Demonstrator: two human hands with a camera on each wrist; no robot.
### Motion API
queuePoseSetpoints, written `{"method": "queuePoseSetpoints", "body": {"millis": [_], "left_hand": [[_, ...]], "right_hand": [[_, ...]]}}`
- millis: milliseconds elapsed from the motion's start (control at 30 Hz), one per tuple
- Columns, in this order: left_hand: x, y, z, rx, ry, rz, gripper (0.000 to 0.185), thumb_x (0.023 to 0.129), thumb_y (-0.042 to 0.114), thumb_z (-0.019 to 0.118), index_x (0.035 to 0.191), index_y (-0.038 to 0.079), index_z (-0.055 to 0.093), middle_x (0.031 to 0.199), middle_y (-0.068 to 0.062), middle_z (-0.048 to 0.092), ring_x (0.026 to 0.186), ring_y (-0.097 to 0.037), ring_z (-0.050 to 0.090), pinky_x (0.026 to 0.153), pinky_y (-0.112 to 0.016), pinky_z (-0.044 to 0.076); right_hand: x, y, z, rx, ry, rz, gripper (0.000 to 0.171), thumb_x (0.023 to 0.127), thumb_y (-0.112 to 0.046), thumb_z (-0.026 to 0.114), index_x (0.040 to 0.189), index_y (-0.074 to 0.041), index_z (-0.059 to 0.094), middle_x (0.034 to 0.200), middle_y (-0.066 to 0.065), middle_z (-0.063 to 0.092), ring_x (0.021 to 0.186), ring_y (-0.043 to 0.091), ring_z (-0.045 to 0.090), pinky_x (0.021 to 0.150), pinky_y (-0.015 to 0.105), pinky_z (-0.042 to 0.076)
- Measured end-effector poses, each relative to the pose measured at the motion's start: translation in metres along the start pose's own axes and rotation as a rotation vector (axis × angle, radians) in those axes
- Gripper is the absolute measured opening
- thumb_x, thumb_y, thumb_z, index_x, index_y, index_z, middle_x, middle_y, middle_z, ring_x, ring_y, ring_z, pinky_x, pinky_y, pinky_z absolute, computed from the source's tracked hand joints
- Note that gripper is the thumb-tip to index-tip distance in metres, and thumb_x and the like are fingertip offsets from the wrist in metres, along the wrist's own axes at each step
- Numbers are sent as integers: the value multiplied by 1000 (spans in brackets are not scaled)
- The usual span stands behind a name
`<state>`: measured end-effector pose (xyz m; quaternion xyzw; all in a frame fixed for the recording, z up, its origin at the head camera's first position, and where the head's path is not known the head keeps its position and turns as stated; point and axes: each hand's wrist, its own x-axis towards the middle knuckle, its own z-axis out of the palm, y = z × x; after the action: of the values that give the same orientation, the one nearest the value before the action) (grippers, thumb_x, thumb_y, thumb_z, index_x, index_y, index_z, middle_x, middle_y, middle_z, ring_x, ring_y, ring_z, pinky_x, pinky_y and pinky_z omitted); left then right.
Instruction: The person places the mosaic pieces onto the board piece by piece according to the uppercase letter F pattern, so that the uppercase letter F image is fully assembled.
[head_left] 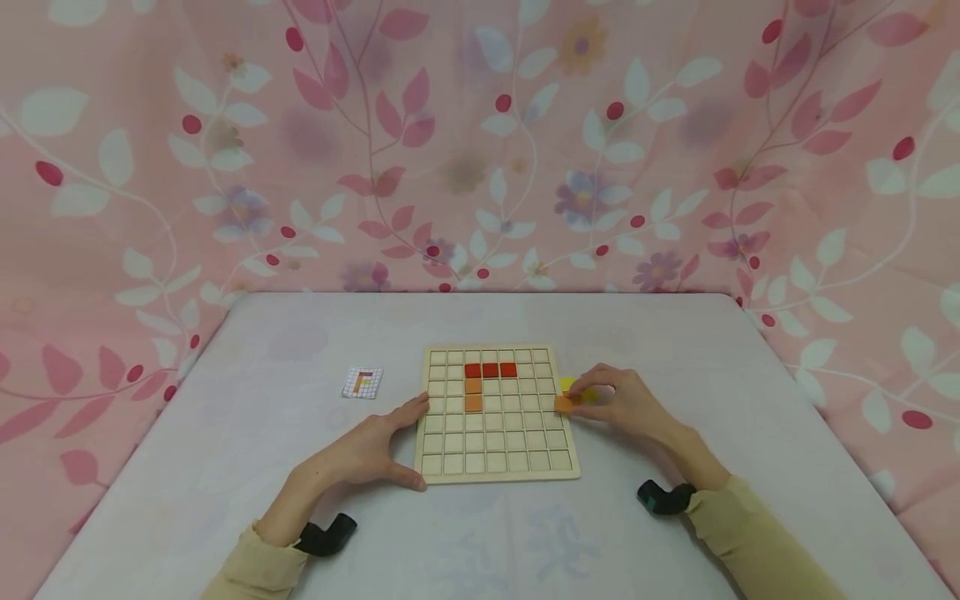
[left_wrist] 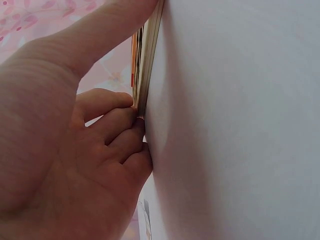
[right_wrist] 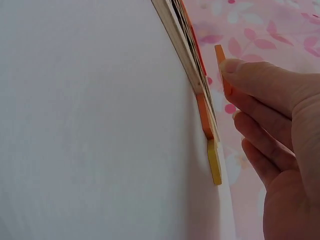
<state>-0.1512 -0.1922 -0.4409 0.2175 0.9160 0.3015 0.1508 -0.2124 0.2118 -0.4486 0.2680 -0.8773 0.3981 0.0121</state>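
A square wooden grid board (head_left: 517, 443) lies on the table. Three red tiles (head_left: 491, 370) form a row in its upper part, with two orange tiles (head_left: 473, 403) below the leftmost one. My left hand (head_left: 363, 450) rests against the board's left side, thumb at the front corner and fingertips on the edge. Between thumb and forefinger, my right hand (head_left: 622, 404) pinches an orange tile (right_wrist: 220, 54), raised at the board's right edge. Beside that edge, another orange tile (right_wrist: 204, 116) and a yellow tile (right_wrist: 214, 162) lie on the table, partly hidden by my fingers in the head view.
A small pattern card (head_left: 363, 383) with a coloured grid lies left of the board. The table (head_left: 315, 321) has a pale cloth, and a pink floral curtain (head_left: 465, 175) hangs behind it. Each wrist carries a black camera mount (head_left: 327, 535).
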Motion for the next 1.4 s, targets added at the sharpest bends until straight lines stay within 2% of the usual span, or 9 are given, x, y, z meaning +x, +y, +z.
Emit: {"method": "queuePoseSetpoints", "body": {"millis": [233, 433, 600, 767, 1033, 1233, 1400], "left_hand": [[-1, -1, 0, 2, -2, -2, 114, 56, 56, 82, 149, 19, 28, 156, 9, 18, 142, -13, 18, 112, -43, 24], [-1, -1, 1, 4, -1, 4, 114, 56, 57, 82, 149, 19, 27, 156, 9, 18, 142, -13, 18, 112, -43, 25], [0, -1, 1, 4, -1, 7, 114, 56, 57, 82, 149, 19, 27, 156, 9, 18, 142, -13, 18, 112, -43, 25], [-1, -1, 0, 8, 1, 7, 114, 56, 58, 82, 149, 19, 28, 156, 9, 18, 141, -13, 19, 112, -43, 25], [-3, 0, 0, 4, 2, 18, 113, 58, 54, 83, 149, 18, 28, 156, 7, 19, 141, -14, 19, 112, -42, 25], [-2, 1, 0, -6, -1, 22, 112, 58, 53, 83, 149, 17, 28, 156, 6, 19, 142, -15, 19, 112, -43, 24], [-2, 1, 0, -4, 4, 12, 112, 58, 53, 83, 149, 17, 28, 156, 7, 19, 142, -15, 20, 112, -44, 25]], "right_hand": [[17, -18, 22, 33, -3, -44, 21, 72, -25, 82, 91, -22, 73, 93, -8, 66, 91, 15, 57, 83, 40, 44], [32, -29, 38, 51, -17, -99, 20, 73, -24, 82, 91, -20, 73, 92, -9, 68, 92, 9, 57, 84, 39, 44], [42, -34, 50, 42, -29, -145, 19, 73, -25, 81, 90, -21, 74, 89, -11, 69, 90, 10, 58, 84, 37, 45], [51, -39, 60, 19, -41, -139, 18, 74, -27, 81, 90, -23, 73, 88, -13, 68, 89, 11, 57, 81, 39, 46], [62, -54, 70, 43, -54, -143, 18, 75, -23, 80, 91, -20, 73, 89, -11, 69, 89, 19, 58, 79, 42, 46], [63, -58, 74, 55, -57, -117, 19, 73, -25, 81, 89, -19, 73, 89, -11, 67, 89, 19, 59, 81, 41, 47], [62, -59, 78, 59, -63, -144, 18, 74, -24, 81, 89, -17, 73, 89, -9, 68, 87, 19, 59, 79, 40, 46]]}}
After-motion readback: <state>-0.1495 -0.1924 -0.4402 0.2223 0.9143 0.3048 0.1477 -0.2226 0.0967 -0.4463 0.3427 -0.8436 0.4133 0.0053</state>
